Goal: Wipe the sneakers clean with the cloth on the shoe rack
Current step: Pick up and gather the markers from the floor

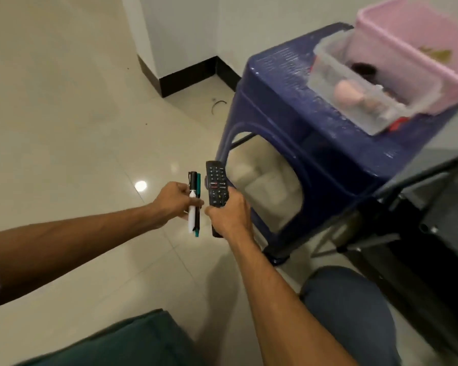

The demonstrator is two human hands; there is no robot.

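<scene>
Head camera looks down: nearest, the left hand (173,200) curls its fingers round two pens (194,204), and the right hand (229,215) grips a TV remote (216,186) by its lower half, probably clutter being cleared away. Beyond to the right, a blue plastic stool (275,83) bears a clear tub (354,101). Sneakers, cloth and shoe rack are nowhere in view.

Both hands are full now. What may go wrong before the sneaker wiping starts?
The left hand holds two pens and the right hand a remote control, so neither can take a cloth. No sneakers, cloth or shoe rack are in view. The clear tub sits near the edge of the blue stool and might be knocked off.
</scene>
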